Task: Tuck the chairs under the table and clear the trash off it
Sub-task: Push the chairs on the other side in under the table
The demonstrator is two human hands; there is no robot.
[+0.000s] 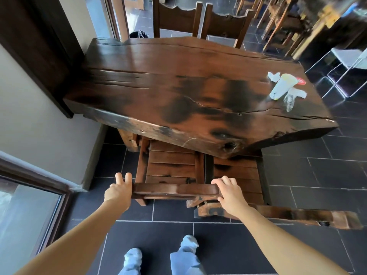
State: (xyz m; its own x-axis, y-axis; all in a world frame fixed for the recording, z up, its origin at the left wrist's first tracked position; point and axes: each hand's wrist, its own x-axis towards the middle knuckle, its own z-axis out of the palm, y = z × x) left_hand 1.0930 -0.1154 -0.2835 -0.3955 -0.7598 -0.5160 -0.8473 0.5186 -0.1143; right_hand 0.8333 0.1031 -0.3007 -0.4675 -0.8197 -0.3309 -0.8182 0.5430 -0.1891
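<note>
Your left hand [118, 191] pressed against the left end of the near chair's top rail [174, 189], and the fingers that showed stood up straight beside it rather than wrapped. Your right hand [230, 193] gripped the right end of the same rail, its fingers curled over the top edge. The two hands were well apart, with the whole width of the rail between them.

The near chair [171, 166] faced the table [158, 86]. The front of its slatted seat was already under the slab's near edge, while the rear of the seat and the back were out over the dark tiled floor [327, 175]. A second chair [237, 172] stood just beside it on your right, its seat also partly under the table, and its blurred top rail reached past your right forearm.

The trash lay together near the table's far right corner. A white paper cup [283, 86] was on its side there, with a crumpled napkin [274, 76] behind it, a clear wrapper [289, 100] in front of it and a red-and-white scrap [301, 81] at its mouth.

Two more chairs [176, 16] stood at the table's far side, and a black bin [139, 33] sat on the floor beyond the far left corner.
</note>
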